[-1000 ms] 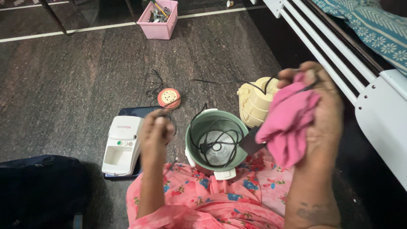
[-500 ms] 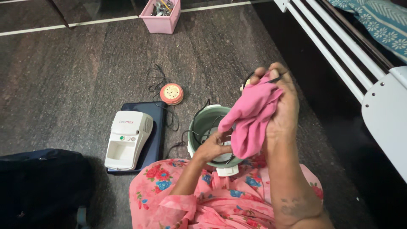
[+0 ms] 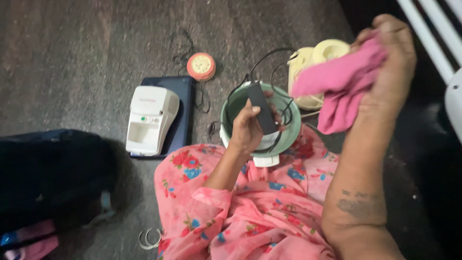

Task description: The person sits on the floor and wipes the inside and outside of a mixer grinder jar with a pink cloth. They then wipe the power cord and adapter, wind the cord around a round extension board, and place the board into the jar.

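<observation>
My left hand grips a slim black adapter with a thin black cord, held upright over a round green pot that sits on the floor against my lap. My right hand is raised at the upper right, closed on a bunched pink cloth. The cloth hangs above the right side of the pot, apart from it. A cream-coloured round appliance stands just behind the pot, partly hidden by the cloth.
A white box-shaped device lies on a dark flat case left of the pot. A small orange round object with a black cord lies behind it. A dark bag lies at the left. White bars run along the right.
My left hand went from the pot's left rim into the pot and lifted the black adapter out with its cord. My right hand stayed raised with the pink cloth.
</observation>
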A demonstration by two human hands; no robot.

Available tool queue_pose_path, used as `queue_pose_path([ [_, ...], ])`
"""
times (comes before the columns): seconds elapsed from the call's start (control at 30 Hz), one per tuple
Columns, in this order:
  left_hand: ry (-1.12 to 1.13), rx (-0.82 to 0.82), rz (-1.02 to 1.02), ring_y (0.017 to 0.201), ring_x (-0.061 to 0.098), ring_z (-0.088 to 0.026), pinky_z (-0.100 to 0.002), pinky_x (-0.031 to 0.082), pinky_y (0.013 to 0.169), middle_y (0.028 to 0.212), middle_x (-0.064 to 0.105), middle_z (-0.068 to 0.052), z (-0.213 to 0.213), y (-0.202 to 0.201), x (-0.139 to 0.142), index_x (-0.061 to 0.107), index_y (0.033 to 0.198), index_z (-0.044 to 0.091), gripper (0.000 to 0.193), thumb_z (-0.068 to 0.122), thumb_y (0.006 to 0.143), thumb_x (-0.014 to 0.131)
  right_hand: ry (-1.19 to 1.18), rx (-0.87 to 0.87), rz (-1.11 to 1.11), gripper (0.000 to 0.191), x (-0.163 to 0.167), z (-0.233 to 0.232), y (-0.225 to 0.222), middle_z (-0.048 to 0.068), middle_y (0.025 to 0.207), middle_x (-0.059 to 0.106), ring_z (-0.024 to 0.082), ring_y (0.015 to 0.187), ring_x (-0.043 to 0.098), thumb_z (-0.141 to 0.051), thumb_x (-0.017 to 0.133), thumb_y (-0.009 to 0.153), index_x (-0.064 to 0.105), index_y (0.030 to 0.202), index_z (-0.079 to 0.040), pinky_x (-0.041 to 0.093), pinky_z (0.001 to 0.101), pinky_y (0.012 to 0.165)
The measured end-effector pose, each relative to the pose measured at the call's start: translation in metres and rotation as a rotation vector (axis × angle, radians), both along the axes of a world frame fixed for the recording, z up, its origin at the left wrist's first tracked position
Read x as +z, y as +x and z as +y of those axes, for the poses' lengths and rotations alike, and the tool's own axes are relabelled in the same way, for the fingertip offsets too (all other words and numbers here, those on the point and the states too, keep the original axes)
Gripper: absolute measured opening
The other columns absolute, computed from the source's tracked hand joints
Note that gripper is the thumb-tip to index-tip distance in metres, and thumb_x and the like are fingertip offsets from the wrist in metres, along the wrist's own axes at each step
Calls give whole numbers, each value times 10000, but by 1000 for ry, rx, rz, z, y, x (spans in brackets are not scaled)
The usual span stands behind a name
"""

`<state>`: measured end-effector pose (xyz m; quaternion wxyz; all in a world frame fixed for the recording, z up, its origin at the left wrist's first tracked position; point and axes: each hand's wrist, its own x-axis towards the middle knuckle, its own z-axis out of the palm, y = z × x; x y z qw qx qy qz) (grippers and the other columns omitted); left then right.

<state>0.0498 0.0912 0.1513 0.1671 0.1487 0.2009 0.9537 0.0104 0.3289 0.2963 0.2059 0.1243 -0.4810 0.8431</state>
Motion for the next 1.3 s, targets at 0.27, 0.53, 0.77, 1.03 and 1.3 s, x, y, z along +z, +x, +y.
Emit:
queue_pose_path([
  [0.27, 93, -116, -315, 1191, 671, -251, -438, 500, 1097, 1301, 695, -108, 18, 5, -20, 587, 1378, 49, 558, 498, 1048, 556, -190, -37, -224, 387, -78, -79, 10, 75, 1170, 699, 184, 1109, 681, -351, 744, 952, 668, 1188, -54, 573, 329, 1018],
  [0.53, -403, 387, 79, 1247, 620, -155, -334, 486, 1109, 1362, 648, -39, -2, -26, -135, 577, 1404, 74, 547, 474, 1033, 534, 1037, -288, 192, 521, -119, -128, 94, 204, 1401, 514, 359, 1317, 503, -366, 575, 1062, 502, 1404, 21, 406, 465, 1140],
  [0.77, -416, 269, -169, 1173, 640, -198, -350, 530, 1016, 1324, 655, -109, 5, -21, -161, 606, 1403, 33, 459, 352, 1077, 555, 1354, -407, 237, 392, -125, -127, 106, 179, 1408, 509, 397, 1283, 508, -199, 566, 1044, 545, 1399, -34, 400, 534, 1122],
  [1.03, -4, 63, -500, 1108, 677, -221, -359, 571, 961, 1253, 687, -107, 26, 5, -83, 611, 1346, 42, 507, 448, 1053, 534, 1469, -548, 213, 421, -103, -117, 76, 232, 1378, 504, 430, 1226, 485, -245, 600, 1026, 548, 1354, 14, 394, 562, 1073],
  [1.3, 3, 39, -431, 1164, 644, -236, -378, 520, 1038, 1305, 657, -108, 26, 11, -73, 578, 1387, 54, 563, 507, 1056, 524, 1510, -529, 198, 290, -112, -117, 89, 171, 1303, 560, 377, 1184, 535, -156, 679, 1009, 603, 1275, -68, 442, 521, 1039],
])
